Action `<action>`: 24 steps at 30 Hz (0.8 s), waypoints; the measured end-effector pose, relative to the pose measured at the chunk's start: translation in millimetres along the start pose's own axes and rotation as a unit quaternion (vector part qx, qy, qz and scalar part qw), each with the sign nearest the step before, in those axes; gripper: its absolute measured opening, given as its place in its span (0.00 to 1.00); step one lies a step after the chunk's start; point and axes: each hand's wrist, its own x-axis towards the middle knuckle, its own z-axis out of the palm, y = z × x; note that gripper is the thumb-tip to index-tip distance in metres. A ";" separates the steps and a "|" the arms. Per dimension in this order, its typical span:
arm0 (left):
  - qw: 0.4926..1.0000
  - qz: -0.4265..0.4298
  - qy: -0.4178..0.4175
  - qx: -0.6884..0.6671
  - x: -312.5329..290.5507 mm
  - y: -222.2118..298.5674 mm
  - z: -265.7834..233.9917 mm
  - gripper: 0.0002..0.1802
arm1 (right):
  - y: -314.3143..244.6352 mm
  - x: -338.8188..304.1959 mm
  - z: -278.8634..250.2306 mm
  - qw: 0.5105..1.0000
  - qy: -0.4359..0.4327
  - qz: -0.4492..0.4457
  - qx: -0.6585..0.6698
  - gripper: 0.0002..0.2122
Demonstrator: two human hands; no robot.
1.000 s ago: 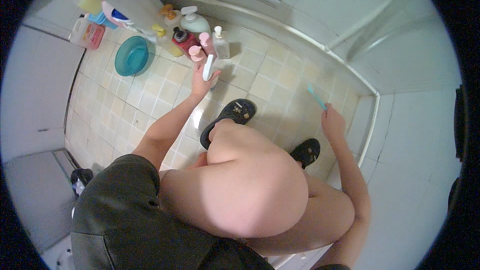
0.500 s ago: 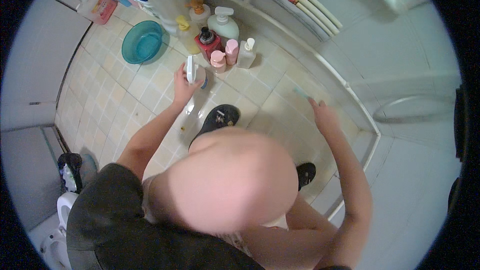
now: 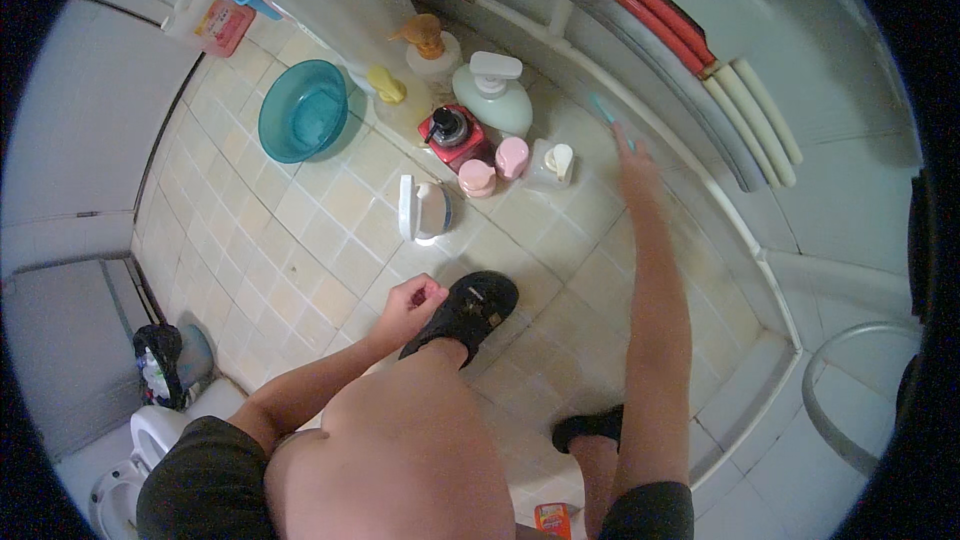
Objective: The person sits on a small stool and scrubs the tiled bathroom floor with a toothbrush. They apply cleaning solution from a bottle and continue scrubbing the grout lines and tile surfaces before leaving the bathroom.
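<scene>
beige tiled bathroom floor fills most of the view, with a white toilet at the lower left. a round teal plastic basin sits up near the wall, and beside it a cluster of bottles: a pale green pump bottle with a white top, a yellow pump bottle, a red and black square jar, two small pink capped tubs and a small clear bottle with a white cap.

a white pump dispenser lying on its side rests on the tiles just in front of the tubs, apart from both hands. left hand is loosely curled with nothing in it, hovering just beside the black sandal. right hand is stretched out toward the wall edge, blurry, pinching a thin teal toothbrush-like stick.
</scene>
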 end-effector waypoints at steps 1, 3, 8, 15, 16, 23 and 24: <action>1.000 0.004 0.005 0.004 0.9 0.6 -1.5 0.12 | -3.7 -0.8 -6.6 1.000 0.008 0.015 0.017 0.36; 1.000 0.013 0.011 0.007 2.6 3.7 -1.1 0.12 | -9.0 -1.4 -23.2 0.999 -0.035 0.012 0.000 0.37; 0.999 0.025 -0.005 0.039 9.4 14.6 7.0 0.11 | 1.2 19.6 -32.2 1.000 -0.028 -0.010 0.005 0.40; 0.998 0.040 0.020 0.036 13.4 5.6 2.7 0.12 | -10.8 32.9 -10.9 0.999 0.000 -0.039 -0.023 0.34; 0.999 0.033 0.026 0.033 13.6 5.5 1.8 0.12 | -16.0 31.2 -9.9 0.999 -0.031 -0.031 -0.024 0.34; 1.000 0.016 0.004 0.027 20.7 15.2 0.0 0.10 | 0.8 17.5 17.1 0.998 -0.052 -0.007 -0.021 0.39; 0.999 0.013 0.010 0.037 19.9 13.8 -3.9 0.11 | -8.3 16.9 14.5 1.000 -0.028 0.005 -0.003 0.39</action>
